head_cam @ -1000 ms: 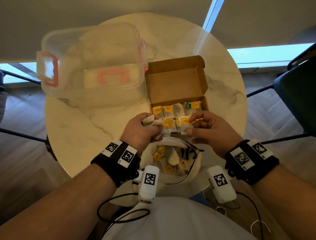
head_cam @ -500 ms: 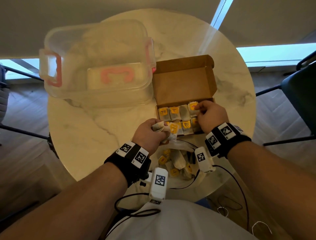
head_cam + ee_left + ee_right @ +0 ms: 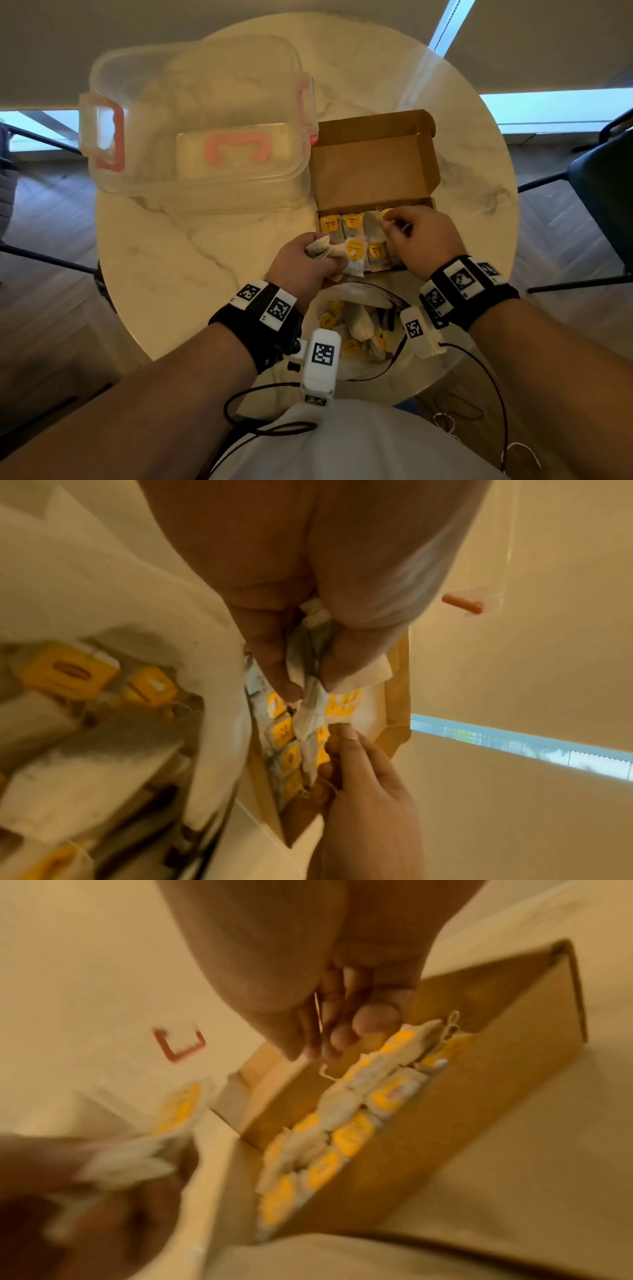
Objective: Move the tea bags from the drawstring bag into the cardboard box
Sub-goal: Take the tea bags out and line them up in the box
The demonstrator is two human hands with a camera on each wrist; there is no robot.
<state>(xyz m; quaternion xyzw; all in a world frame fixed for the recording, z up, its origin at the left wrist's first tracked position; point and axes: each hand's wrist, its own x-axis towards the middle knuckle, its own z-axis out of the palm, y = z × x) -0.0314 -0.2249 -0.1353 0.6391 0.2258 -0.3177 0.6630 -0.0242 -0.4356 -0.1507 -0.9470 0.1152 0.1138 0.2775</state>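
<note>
The open cardboard box (image 3: 373, 171) stands on the table with two rows of yellow-tagged tea bags (image 3: 352, 222) in it. My left hand (image 3: 301, 260) grips a crumpled bunch of tea bags (image 3: 342, 251) at the box's near left corner; the left wrist view shows the fingers (image 3: 274, 669) curled round that bunch (image 3: 308, 653). My right hand (image 3: 411, 236) is over the right end of the box, thumb and forefinger pinching a tea bag (image 3: 387, 216) in the far row. The white drawstring bag (image 3: 352, 291) lies open between my wrists and holds several tea bags (image 3: 359, 322).
A clear plastic bin (image 3: 198, 130) with pink handles stands left of the box. The round marble table (image 3: 164, 257) ends just behind the drawstring bag. Dark chairs (image 3: 609, 192) stand at the right and far left. Black cables hang over my lap.
My right hand took one tea bag from beside the left hand's bunch and carried it forward into the right end of the box. The left hand kept its bunch.
</note>
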